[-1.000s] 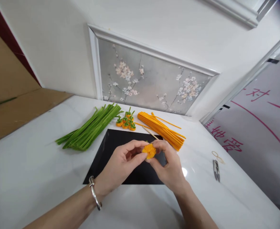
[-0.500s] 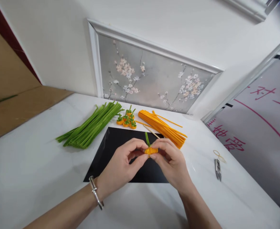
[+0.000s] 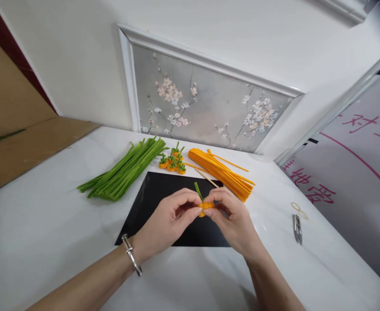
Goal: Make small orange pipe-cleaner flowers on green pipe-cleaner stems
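Between my two hands is a small orange pumpkin point(image 3: 205, 206) of fuzzy pipe cleaner, with a green stem slanting up and left from its top. My left hand point(image 3: 173, 216) pinches its left side between thumb and fingers. The right side is pinched by my right hand point(image 3: 233, 216) in the same way. Both hands hover over a black mat point(image 3: 144, 211). Behind the mat sits a cluster of finished-looking small orange pumpkins point(image 3: 173, 162) with curly green tops. The fingertips cover part of the held pumpkin.
A bundle of green pipe cleaners point(image 3: 123, 172) lies left of the mat, orange pipe cleaners point(image 3: 222, 172) behind it to the right. A thin wooden stick point(image 3: 207, 178) rests near them. Thread snips point(image 3: 297, 229) and yellowish rings point(image 3: 299, 211) lie far right. A wall point(image 3: 89, 65) stands behind.
The pumpkin has tilted slightly in my fingers, and its green stem leans further left. Both hands keep their pinch on it. The view has shifted very slightly.
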The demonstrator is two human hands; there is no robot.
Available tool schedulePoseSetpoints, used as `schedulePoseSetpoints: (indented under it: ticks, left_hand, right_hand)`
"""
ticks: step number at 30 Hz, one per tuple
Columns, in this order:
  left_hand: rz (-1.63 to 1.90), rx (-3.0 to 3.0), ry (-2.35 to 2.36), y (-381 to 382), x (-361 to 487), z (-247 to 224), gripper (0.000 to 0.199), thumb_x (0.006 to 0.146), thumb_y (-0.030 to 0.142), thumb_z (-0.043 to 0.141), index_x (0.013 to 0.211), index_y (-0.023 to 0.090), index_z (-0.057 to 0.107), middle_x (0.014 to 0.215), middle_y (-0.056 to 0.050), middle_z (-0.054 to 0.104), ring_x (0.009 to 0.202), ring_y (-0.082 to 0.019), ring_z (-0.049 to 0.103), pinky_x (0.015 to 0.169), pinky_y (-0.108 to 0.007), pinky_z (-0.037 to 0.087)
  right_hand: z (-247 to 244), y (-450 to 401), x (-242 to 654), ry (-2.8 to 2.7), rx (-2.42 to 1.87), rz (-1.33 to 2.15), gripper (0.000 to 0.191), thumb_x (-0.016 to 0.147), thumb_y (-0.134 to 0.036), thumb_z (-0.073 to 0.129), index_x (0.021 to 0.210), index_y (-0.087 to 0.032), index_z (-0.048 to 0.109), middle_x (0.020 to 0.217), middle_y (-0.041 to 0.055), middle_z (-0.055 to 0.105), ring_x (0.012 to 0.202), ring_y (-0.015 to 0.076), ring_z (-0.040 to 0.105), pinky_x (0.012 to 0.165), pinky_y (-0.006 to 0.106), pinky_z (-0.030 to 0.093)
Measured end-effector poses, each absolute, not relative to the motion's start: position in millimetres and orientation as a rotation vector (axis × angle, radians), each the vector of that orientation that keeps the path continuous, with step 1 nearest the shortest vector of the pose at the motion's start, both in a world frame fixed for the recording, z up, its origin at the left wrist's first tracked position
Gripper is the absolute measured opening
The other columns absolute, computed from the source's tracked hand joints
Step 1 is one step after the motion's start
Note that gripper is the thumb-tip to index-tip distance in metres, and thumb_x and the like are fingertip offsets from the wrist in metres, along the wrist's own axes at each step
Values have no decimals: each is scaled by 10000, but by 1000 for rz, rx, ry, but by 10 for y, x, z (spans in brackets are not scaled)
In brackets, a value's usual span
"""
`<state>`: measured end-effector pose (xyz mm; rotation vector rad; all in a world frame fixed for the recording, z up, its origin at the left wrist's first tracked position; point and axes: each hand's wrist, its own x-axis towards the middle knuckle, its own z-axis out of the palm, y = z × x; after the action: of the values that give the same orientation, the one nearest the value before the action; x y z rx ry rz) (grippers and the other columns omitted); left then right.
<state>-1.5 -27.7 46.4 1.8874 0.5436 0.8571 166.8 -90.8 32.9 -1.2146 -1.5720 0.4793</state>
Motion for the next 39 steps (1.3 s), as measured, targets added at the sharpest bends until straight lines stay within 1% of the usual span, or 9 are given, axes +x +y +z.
schedulePoseSetpoints:
  ticks: [4, 9, 13, 16, 20, 25, 31, 36, 39]
  left_hand:
    - [817, 1724, 553, -280, -1, 450, 175, 903, 218, 492, 776, 164, 599, 766, -7, 582, 742, -137, 534, 710, -259, 444]
    - [796, 1581, 480, -278, 9, 462, 97, 885, 250, 559, 903, 168, 607, 846, -9, 587, 804, -134, 534, 750, -251, 438]
    - [803, 1590, 465, -279, 2, 480, 67, 843, 227, 615, 833, 161, 608, 799, -3, 578, 778, -136, 530, 736, -257, 434]
    - [805, 1536, 485, -283, 2, 446, 80, 861, 240, 599, 864, 162, 616, 811, -4, 594, 777, -132, 547, 741, -259, 444]
    - [807, 1474, 503, -280, 17, 380, 85, 866, 248, 606, 882, 166, 617, 827, 1, 600, 781, -118, 553, 741, -242, 450]
    - [791, 1491, 493, -264, 10, 396, 95, 867, 248, 604, 916, 170, 629, 852, -5, 611, 799, -121, 564, 762, -248, 461]
    - [761, 1636, 469, -269, -11, 481, 82, 854, 185, 591, 927, 164, 623, 880, -25, 640, 824, -145, 597, 783, -277, 481]
    - [822, 1776, 524, -261, -19, 462, 68, 840, 153, 585, 901, 168, 610, 876, -24, 622, 813, -149, 589, 750, -274, 484]
    - [823, 1769, 548, -249, -20, 447, 35, 841, 165, 584, 870, 167, 605, 826, -16, 610, 759, -143, 581, 706, -268, 482]
  right_hand:
    - [357, -926, 1666, -1600, -1173, 508, 63, 848, -178, 604, 881, -228, 624, 905, 26, 575, 797, 152, 555, 674, 276, 484]
    - [344, -920, 1662, -1557, -1157, 504, 58, 854, -190, 603, 898, -227, 610, 921, 27, 561, 809, 152, 554, 677, 273, 477]
    - [335, -910, 1646, -1538, -1138, 517, 61, 854, -186, 607, 897, -229, 614, 908, 19, 565, 787, 143, 549, 653, 261, 465]
    - [335, -915, 1631, -1538, -1143, 514, 81, 846, -169, 611, 902, -227, 623, 917, 22, 572, 788, 145, 558, 648, 263, 465]
    - [340, -926, 1625, -1570, -1156, 443, 94, 843, -149, 612, 888, -224, 648, 920, 25, 583, 811, 148, 576, 694, 271, 479]
    - [324, -927, 1618, -1510, -1153, 428, 163, 818, -135, 642, 931, -250, 663, 939, 15, 622, 831, 142, 601, 701, 254, 504]
    - [300, -898, 1588, -1245, -1101, 639, 198, 751, -189, 726, 911, -241, 624, 860, -22, 650, 707, 110, 626, 634, 224, 549]
    - [282, -896, 1583, -1300, -1168, 533, 175, 753, -180, 718, 895, -224, 626, 854, -13, 667, 731, 122, 641, 666, 246, 557]
    - [279, -900, 1584, -1341, -1196, 479, 164, 758, -177, 708, 892, -220, 625, 854, -8, 674, 732, 132, 647, 675, 263, 558]
